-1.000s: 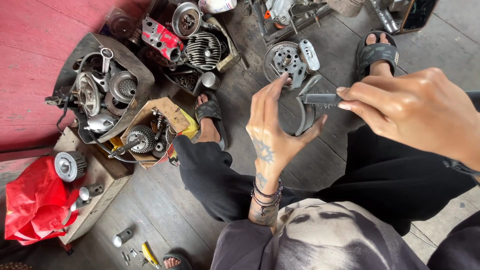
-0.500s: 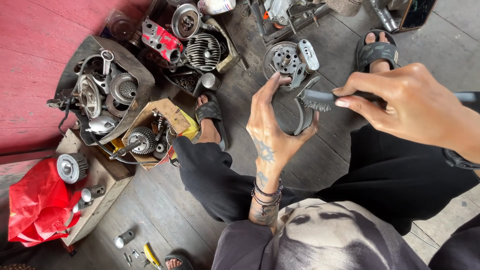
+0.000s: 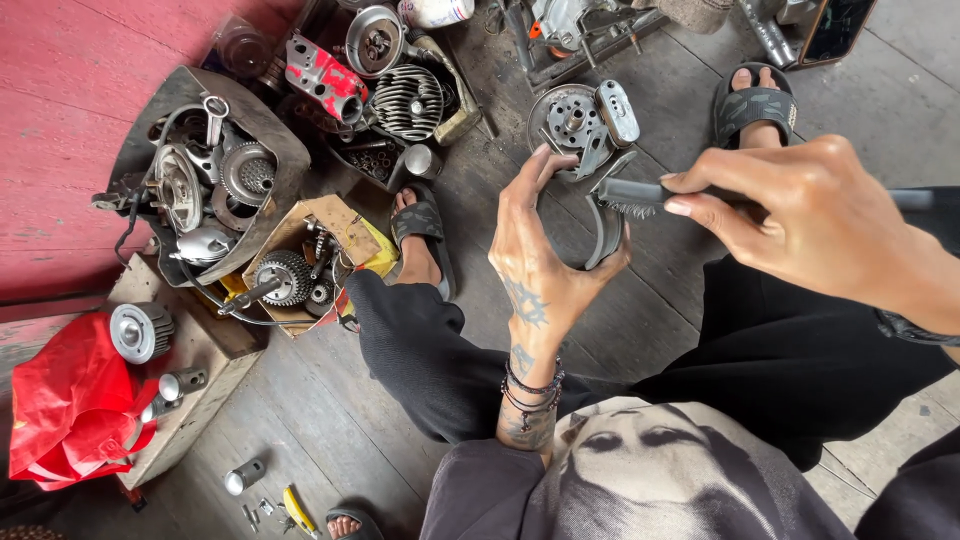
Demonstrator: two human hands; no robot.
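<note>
Since the frame half a second back, the small dark wire brush (image 3: 632, 199) has slid a little toward the left, its bristles now nearer the upper end of the curved grey metal shoe (image 3: 606, 232); the shoe itself has hardly shifted.

Progress, judged from this frame: brushing is mid-course. The shoe's outer face looks dull grey and fairly even, but whether grime remains on the inner side I cannot tell, as it faces away. The round metal plate with holes (image 3: 572, 118) lies on the wooden floor (image 3: 330, 400) just beyond the hands, apart from the shoe, so the shoe is off it.

Left hand (image 3: 545, 265): fingers spread wide in a C, thumb pressing the near end of the shoe, fingertips curled over the far end; the shoe is pinched between them, held up above the floor in the middle of the scene.

Right hand (image 3: 815, 215): fingers closed round the brush handle, thumb and forefinger pinching near the head, bristles touching the shoe's top edge.

Surroundings: far left, a dark tub of engine parts (image 3: 205, 170); near left, a crumpled red plastic bag (image 3: 70, 410)
</note>
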